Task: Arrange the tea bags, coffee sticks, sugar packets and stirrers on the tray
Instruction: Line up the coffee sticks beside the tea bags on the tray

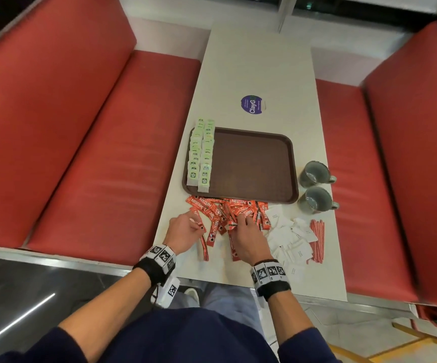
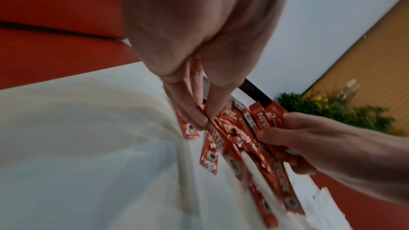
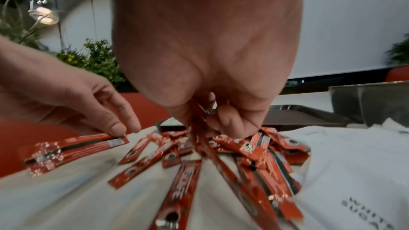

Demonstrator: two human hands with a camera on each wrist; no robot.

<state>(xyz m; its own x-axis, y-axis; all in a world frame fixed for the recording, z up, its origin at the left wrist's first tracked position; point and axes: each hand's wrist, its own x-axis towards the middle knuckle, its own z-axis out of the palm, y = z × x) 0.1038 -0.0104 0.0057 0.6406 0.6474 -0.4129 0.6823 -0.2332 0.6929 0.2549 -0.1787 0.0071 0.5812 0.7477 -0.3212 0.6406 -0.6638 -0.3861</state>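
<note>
**Coffee sticks being gathered beside the tray**

The red foil coffee sticks (image 1: 227, 213) lay in a loose, crossed heap on the white worktop (image 1: 259, 74), just at the near edge of the brown rectangular plastic tray (image 1: 251, 163); none was on the tray yet. They looked thin, glossy and slippery, overlapping at many angles, with a few lone ones strayed nearer the person than the heap.

The right hand (image 1: 248, 239) had its fingers (image 3: 230, 121) curled round a small bunch of sticks that fanned downward from the grip. The left hand (image 1: 183, 231) pinched the end of a single stick between thumb and fingertips (image 3: 115, 128), on the tray's near-left side.

The risk, as I judged it, was the bunch splaying or slipping out of the right hand, since the sticks were slick and uneven in the grip; dragging them could also scatter the heap into the white paper sugar packets (image 1: 290, 244) just to its right. A careless placement might disturb the two neat rows of green-and-white tea bags (image 1: 201, 155) along the tray's left edge.

Red-and-white striped stirrers (image 1: 318, 239) lay beyond the sugar, near the tray's near-right corner, and two grey ceramic mugs (image 1: 314, 187) stood just off its right side.
</note>
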